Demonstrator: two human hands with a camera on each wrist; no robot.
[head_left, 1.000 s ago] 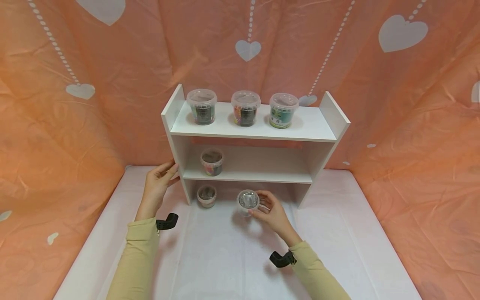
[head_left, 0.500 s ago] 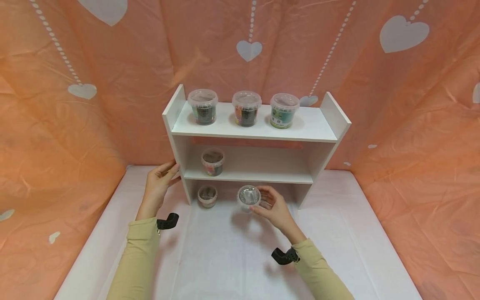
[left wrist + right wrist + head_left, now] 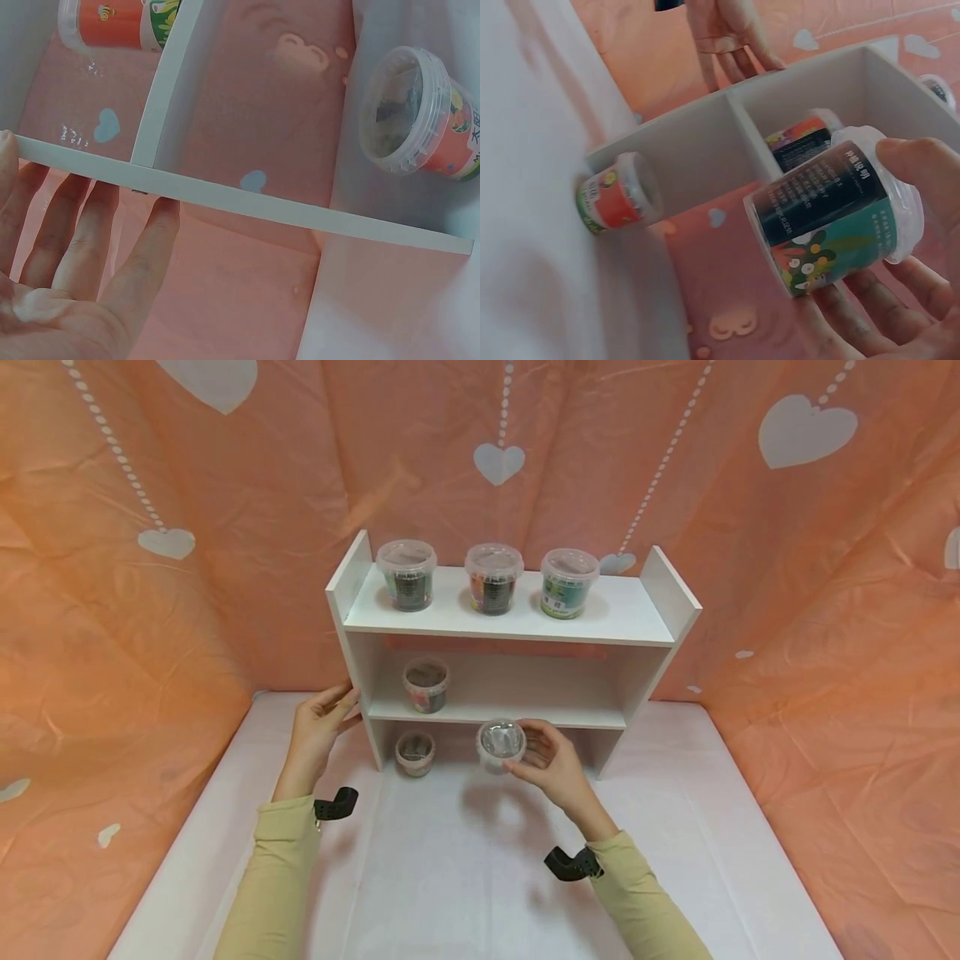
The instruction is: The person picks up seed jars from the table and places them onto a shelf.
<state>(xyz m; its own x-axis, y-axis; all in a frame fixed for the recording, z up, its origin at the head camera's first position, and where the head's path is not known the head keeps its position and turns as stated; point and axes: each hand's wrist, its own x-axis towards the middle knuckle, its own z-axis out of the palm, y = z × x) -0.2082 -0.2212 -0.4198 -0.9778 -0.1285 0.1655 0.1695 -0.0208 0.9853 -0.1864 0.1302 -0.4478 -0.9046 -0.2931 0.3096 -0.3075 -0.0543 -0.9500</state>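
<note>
My right hand [image 3: 555, 768] grips a lidded plastic cup [image 3: 501, 743] in front of the white shelf unit [image 3: 517, 630], near the middle shelf's front edge. In the right wrist view, this cup [image 3: 832, 217] has a black and green printed label; the thumb is at its lid and the fingers are under its side. My left hand [image 3: 315, 731] rests with extended fingers [image 3: 142, 270] against the unit's left side panel. One cup [image 3: 426, 687] stands at the left of the middle shelf. Below it, another cup [image 3: 415, 755] stands at the bottom left.
Three lidded cups stand along the top shelf: left [image 3: 407, 578], middle [image 3: 492, 582] and right [image 3: 567, 585]. A white cloth [image 3: 420, 877] covers the table. Orange curtains [image 3: 420, 443] with hearts hang behind and at both sides.
My right hand has raised the held cup from near the bottom level towards the middle shelf's edge. My left hand keeps its place at the side panel.
</note>
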